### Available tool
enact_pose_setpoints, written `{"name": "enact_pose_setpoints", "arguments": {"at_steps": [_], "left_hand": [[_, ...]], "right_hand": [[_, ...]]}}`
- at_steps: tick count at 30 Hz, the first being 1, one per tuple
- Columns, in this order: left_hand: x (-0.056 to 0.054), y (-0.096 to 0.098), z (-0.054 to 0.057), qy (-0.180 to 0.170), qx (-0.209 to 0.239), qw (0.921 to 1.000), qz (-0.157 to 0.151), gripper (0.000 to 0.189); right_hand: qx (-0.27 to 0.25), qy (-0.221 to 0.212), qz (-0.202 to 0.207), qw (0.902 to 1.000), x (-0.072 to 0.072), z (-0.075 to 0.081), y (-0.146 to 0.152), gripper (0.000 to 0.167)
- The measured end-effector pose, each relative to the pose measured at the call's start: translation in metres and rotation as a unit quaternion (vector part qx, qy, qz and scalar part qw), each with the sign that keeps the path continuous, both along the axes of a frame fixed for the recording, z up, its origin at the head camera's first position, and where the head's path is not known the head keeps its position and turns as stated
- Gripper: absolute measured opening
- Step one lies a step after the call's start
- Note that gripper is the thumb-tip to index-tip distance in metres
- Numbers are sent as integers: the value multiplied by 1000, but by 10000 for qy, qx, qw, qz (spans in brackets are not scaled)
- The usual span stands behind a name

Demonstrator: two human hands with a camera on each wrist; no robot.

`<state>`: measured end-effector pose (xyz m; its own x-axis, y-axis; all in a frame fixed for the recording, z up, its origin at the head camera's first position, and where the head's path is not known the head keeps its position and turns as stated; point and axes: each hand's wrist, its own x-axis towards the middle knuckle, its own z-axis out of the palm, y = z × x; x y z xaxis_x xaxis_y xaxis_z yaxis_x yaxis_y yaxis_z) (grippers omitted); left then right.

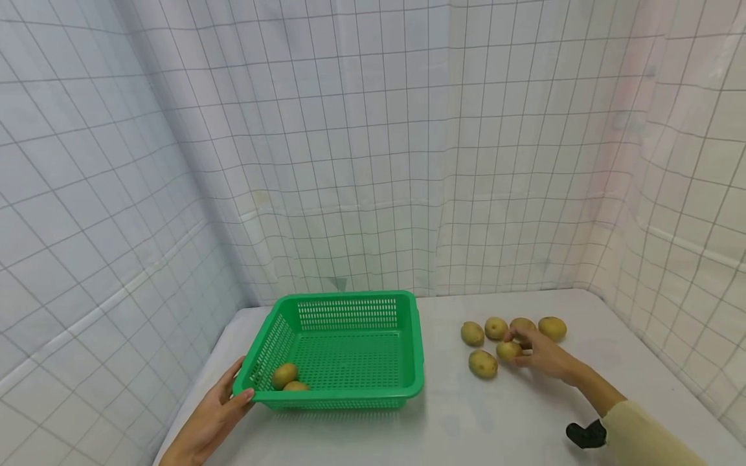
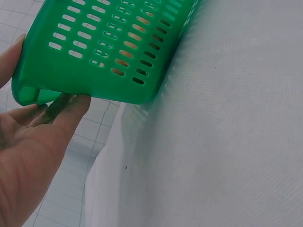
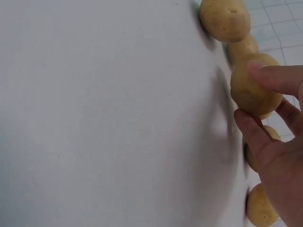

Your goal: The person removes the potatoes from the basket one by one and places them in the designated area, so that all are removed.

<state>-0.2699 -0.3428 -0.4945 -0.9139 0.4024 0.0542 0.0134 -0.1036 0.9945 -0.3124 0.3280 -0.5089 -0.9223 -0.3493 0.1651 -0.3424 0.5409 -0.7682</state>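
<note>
My left hand (image 1: pixel 214 414) grips the near left corner of a green plastic basket (image 1: pixel 350 393), thumb over the rim and fingers along its outer side. In the left wrist view the fingers (image 2: pixel 71 113) curl under the basket's rim. Two potatoes, one of them a round potato (image 1: pixel 284 375), lie in the basket's near left corner. On the right, my right hand (image 1: pixel 542 355) pinches a potato (image 1: pixel 509 351) between thumb and fingers. The right wrist view shows this potato (image 3: pixel 255 85) held just off the table, its shadow beside it.
Around the right hand lie several loose potatoes, among them a near potato (image 1: pixel 483 364) and a far right potato (image 1: pixel 552 329). A black object (image 1: pixel 585 434) sits by the right sleeve (image 1: pixel 641 433). White gridded curtains (image 1: pixel 361 162) enclose the white table (image 1: pixel 460 427).
</note>
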Motion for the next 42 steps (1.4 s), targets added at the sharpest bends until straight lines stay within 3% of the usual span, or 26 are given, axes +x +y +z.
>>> {"name": "enact_pose_setpoints", "arguments": {"at_steps": [8,20,26,32,42], "left_hand": [[2,0,0,-35,-22,10000,75,83],[4,-3,1,-39,124,9999,14,83],[4,-4,1,-54,110,9999,37,83],[3,-3,1,-161,31,9998,119,83],[0,-1,0,-94,59,9999,54,83]], "right_hand": [[15,47,430,9991,2,-1,1,35],[100,-251,252,9993,-4,1,0,35],[330,-306,141,9989,-5,8,-4,38],[259,-303,324,9987,-7,17,-6,43],[363,-339,515,9974,-22,34,-17,38]]}}
